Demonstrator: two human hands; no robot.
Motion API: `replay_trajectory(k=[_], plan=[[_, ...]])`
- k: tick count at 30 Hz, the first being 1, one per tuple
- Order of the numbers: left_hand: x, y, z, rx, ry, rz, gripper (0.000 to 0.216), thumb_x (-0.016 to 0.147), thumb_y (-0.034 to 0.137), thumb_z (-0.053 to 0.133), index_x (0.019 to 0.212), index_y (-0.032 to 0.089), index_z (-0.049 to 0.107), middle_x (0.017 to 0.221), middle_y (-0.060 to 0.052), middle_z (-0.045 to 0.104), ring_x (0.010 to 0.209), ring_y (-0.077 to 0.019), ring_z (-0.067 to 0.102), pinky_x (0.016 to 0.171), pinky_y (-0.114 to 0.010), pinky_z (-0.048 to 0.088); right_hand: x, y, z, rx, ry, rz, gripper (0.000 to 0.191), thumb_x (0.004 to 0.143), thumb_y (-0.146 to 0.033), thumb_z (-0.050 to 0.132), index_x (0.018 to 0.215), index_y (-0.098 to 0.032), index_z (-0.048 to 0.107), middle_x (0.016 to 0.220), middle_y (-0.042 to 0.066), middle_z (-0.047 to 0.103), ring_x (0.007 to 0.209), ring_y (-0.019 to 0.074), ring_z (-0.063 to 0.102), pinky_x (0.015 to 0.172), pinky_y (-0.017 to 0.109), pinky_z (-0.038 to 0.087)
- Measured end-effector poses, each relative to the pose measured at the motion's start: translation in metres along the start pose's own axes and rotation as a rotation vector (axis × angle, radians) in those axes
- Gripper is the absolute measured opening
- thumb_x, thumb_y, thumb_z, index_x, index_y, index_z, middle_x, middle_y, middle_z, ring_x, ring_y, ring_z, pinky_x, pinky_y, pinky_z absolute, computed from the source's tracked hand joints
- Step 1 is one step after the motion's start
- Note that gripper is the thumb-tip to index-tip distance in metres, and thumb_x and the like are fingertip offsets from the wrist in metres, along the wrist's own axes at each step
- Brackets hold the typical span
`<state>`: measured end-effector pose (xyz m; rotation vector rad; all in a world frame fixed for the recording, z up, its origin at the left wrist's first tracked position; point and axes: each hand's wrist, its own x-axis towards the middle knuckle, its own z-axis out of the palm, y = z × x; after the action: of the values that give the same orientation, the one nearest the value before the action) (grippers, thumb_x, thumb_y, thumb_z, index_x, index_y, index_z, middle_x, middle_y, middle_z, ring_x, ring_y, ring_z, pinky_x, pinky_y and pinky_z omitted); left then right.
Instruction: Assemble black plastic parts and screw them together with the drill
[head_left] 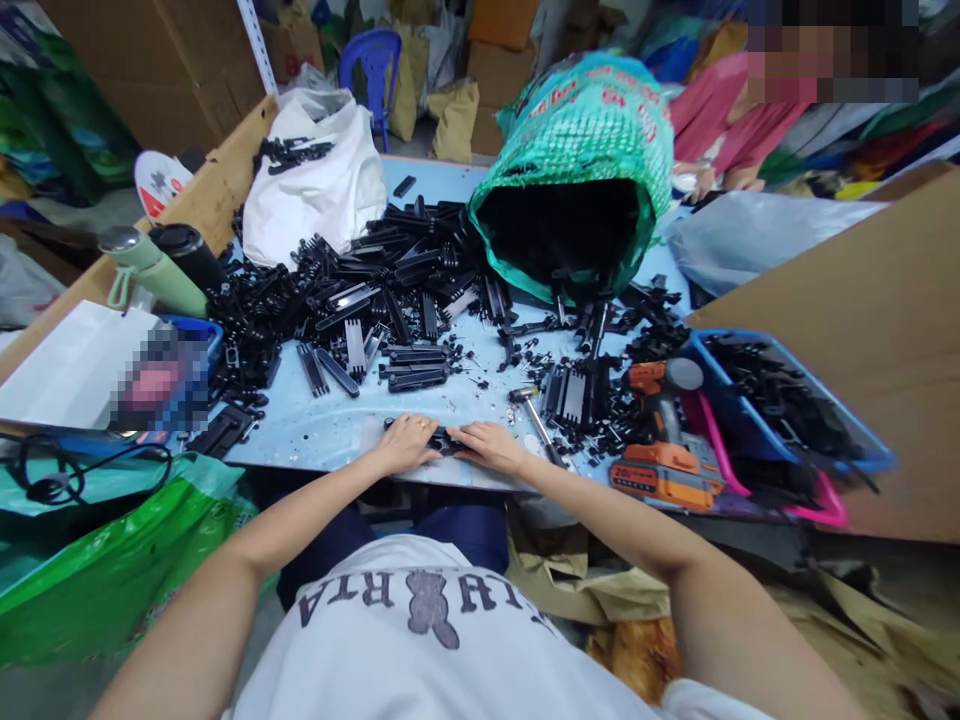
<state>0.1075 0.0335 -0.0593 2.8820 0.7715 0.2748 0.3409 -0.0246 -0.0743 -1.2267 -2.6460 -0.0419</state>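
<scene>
At the front edge of the light blue table (337,435), my left hand (407,443) grips the left end of a dark, elongated plastic part (445,440). My right hand (489,446) is closed on the same part's right end, so the two hands nearly meet. Fingers cover most of the part, and its exact kind cannot be made out. A small hammer (538,424) lies just right of my right hand. Beyond my hands are stacked black slotted plastic pieces (416,368) and scattered small pins (480,375).
A large heap of black parts (360,270) spreads across the table behind. A green sack (585,120) lies open at the back, near a white bag (315,190). On the right are an orange cordless drill (664,450) and a blue basket (787,400). Another person's hands (697,182) show far right.
</scene>
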Motion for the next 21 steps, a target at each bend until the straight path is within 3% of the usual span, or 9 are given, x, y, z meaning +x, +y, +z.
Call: replay_trajectory(k=[3, 6, 10, 14, 16, 18, 21], plan=[[0.001, -0.005, -0.003, 0.111, -0.023, -0.006, 0.045, 0.088, 0.043, 0.044, 0.114, 0.007, 0.052, 0.099, -0.014, 0.059, 0.091, -0.0227, 0.053, 0.074, -0.033, 0.038, 0.001, -0.006, -0.016, -0.132, -0.021, 0.201, 0.054, 0.085, -0.06, 0.04, 0.091, -0.011, 0.062, 0.07, 0.008, 0.056, 0.067, 0.0169, 0.051, 0.058, 0.027, 0.035], [-0.001, -0.006, -0.02, 0.088, 0.039, -0.011, 0.043, 0.089, 0.045, 0.038, 0.078, 0.01, 0.06, 0.071, -0.011, 0.059, 0.071, -0.02, 0.054, 0.061, -0.03, 0.036, 0.001, -0.017, -0.04, -0.115, -0.02, 0.193, 0.057, 0.085, -0.062, 0.038, 0.065, -0.012, 0.054, 0.057, 0.006, 0.048, 0.058, 0.0145, 0.048, 0.055, 0.026, 0.032], [-0.021, 0.019, -0.073, -0.262, 0.333, 0.158, 0.052, 0.092, 0.047, 0.026, 0.063, 0.014, 0.052, 0.057, -0.007, 0.053, 0.056, -0.0139, 0.048, 0.053, -0.027, 0.033, -0.005, -0.036, -0.069, 0.233, 0.043, -0.034, 0.056, 0.086, -0.063, 0.034, 0.069, -0.013, 0.052, 0.059, 0.004, 0.047, 0.06, 0.0134, 0.048, 0.055, 0.025, 0.035], [-0.04, 0.064, -0.114, -0.834, 0.426, 0.281, 0.058, 0.094, 0.046, 0.01, 0.067, 0.014, 0.051, 0.055, -0.004, 0.052, 0.052, -0.0104, 0.047, 0.053, -0.025, 0.037, -0.015, -0.056, -0.072, 0.428, 0.059, -0.073, 0.049, 0.09, -0.057, 0.036, 0.088, -0.011, 0.054, 0.073, 0.004, 0.053, 0.067, 0.0114, 0.052, 0.064, 0.026, 0.043], [-0.044, 0.083, -0.112, -0.969, 0.458, 0.226, 0.061, 0.093, 0.048, 0.008, 0.066, 0.016, 0.051, 0.054, -0.004, 0.052, 0.052, -0.0107, 0.048, 0.052, -0.026, 0.04, -0.013, -0.066, -0.063, 0.442, 0.053, -0.074, 0.046, 0.089, -0.055, 0.037, 0.096, -0.013, 0.053, 0.082, 0.006, 0.055, 0.073, 0.0137, 0.054, 0.068, 0.03, 0.045], [-0.043, 0.093, -0.097, -1.008, 0.565, 0.057, 0.065, 0.091, 0.051, 0.004, 0.067, 0.018, 0.054, 0.057, -0.006, 0.054, 0.056, -0.0132, 0.052, 0.055, -0.03, 0.044, -0.001, -0.077, -0.047, 0.481, 0.079, -0.043, 0.041, 0.089, -0.053, 0.033, 0.101, -0.018, 0.051, 0.089, 0.009, 0.055, 0.083, 0.0192, 0.057, 0.071, 0.035, 0.047], [-0.038, 0.089, -0.066, -0.887, 0.669, -0.165, 0.077, 0.086, 0.055, -0.009, 0.092, 0.023, 0.062, 0.075, -0.01, 0.061, 0.075, -0.019, 0.059, 0.069, -0.039, 0.049, 0.033, -0.093, -0.017, 0.575, 0.352, 0.268, 0.037, 0.089, -0.042, 0.023, 0.118, -0.025, 0.038, 0.106, 0.015, 0.05, 0.097, 0.0259, 0.055, 0.077, 0.044, 0.047]])
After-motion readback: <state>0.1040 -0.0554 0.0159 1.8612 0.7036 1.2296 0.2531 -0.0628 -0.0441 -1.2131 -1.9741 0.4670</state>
